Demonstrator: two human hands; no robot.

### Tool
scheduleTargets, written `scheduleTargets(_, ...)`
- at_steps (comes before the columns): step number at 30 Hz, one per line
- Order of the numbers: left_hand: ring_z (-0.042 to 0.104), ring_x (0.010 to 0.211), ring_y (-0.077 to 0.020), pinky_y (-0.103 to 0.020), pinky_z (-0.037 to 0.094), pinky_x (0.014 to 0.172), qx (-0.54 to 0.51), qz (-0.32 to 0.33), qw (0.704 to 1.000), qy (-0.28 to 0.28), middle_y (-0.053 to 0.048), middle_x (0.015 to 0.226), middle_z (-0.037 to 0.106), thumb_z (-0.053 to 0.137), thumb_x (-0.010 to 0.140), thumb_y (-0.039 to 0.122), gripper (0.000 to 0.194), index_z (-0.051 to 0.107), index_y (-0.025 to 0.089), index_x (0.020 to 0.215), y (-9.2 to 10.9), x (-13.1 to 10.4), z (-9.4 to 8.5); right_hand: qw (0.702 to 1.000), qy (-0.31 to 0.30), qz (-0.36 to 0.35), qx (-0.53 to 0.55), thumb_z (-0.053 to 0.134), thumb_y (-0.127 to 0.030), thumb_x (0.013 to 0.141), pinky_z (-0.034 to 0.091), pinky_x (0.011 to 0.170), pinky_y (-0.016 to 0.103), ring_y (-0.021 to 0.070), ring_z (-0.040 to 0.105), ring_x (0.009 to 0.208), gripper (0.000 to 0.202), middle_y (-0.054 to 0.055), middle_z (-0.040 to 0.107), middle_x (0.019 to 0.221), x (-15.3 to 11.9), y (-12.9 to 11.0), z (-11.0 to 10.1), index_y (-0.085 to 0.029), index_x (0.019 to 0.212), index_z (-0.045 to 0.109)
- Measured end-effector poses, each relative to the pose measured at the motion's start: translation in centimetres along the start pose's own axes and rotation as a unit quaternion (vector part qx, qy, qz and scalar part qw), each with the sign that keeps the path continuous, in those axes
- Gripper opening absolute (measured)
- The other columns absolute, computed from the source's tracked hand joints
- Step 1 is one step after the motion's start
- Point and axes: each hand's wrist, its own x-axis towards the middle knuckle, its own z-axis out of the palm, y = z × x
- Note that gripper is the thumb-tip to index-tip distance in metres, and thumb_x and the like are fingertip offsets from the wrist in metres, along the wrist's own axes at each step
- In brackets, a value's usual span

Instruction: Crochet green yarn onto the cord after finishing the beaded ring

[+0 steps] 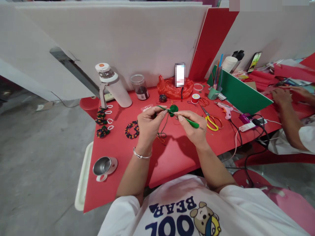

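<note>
My left hand (151,123) pinches green yarn (161,107) between thumb and fingers, above the red table. In my right hand (192,126) is a crochet hook (193,123) with a green handle, its thin tip pointing left to the yarn at my left fingertips. Just beyond the fingers lies a green yarn ball (173,109). Loose green and orange strands (161,135) hang down and rest on the table below. Beside my left hand lies a dark multicoloured braided ring (131,129), partly covered by that hand.
On the left stand a tall bottle (118,88), a jar (139,87) and a metal cup (105,166). Yellow-handled scissors (210,121), a pink glue gun (225,109) and a power strip (252,125) lie right. A co-worker's hand (282,98) is beyond the green board (242,91).
</note>
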Motion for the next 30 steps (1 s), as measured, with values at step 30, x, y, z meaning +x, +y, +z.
scheduleTargets(30, 0.074, 0.074, -0.0145, -0.027, 0.059, 0.074, 0.159, 0.158, 0.972, 0.072, -0.001, 0.083, 0.082, 0.073, 0.087, 0.016, 0.013, 0.084, 0.023, 0.087, 0.1, -1.7, 1.4, 0.993, -0.04, -0.091, -0.067, 0.052, -0.027, 0.106, 0.058, 0.113, 0.044, 0.0232, 0.072, 0.126, 0.026, 0.011, 0.076, 0.133, -0.6, -1.0, 1.3, -0.024, 0.118, 0.075)
